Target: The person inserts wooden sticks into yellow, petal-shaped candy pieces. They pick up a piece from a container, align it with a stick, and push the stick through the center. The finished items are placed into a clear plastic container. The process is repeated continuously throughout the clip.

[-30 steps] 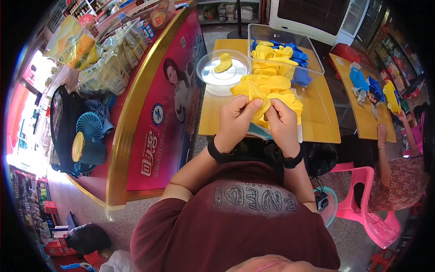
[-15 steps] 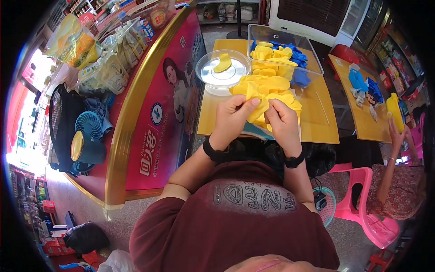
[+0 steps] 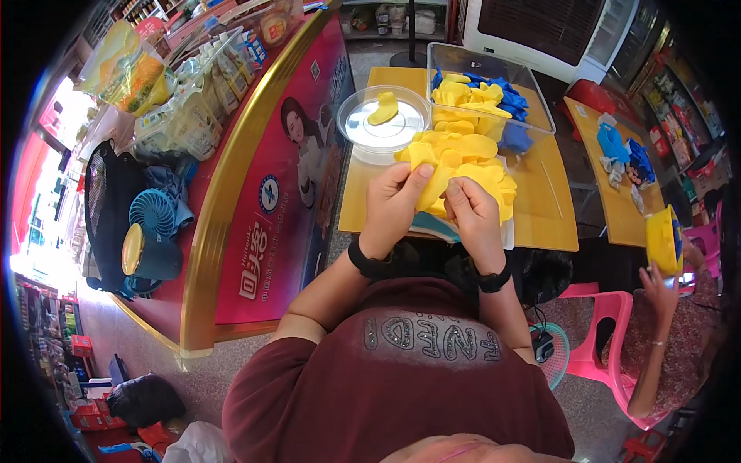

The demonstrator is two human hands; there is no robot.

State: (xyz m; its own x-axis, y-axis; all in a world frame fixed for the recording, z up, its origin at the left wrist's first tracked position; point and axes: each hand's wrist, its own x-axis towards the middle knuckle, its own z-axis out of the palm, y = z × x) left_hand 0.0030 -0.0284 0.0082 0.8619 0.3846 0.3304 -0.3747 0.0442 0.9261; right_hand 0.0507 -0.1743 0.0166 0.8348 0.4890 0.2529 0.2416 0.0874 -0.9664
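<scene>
My left hand [image 3: 392,207] and my right hand [image 3: 472,214] both pinch one soft yellow piece [image 3: 437,184] just above the near edge of a yellow table [image 3: 540,220]. Behind it lies a heap of similar yellow pieces [image 3: 471,154]. A round clear bowl [image 3: 384,123] at the table's left holds a single yellow piece [image 3: 382,110]. A clear rectangular bin [image 3: 486,85] further back holds yellow and blue pieces. Both wrists wear black bands.
A pink and gold counter [image 3: 255,185] runs along my left, with packaged goods on top and a blue fan [image 3: 152,212] beyond it. At the right another person [image 3: 664,309] on a pink chair [image 3: 610,309] holds a yellow item by a second yellow table [image 3: 610,208].
My hands have drawn the yellow piece slightly nearer and reworked their grip on it. The person at the right has lowered their arm and now holds a yellow item.
</scene>
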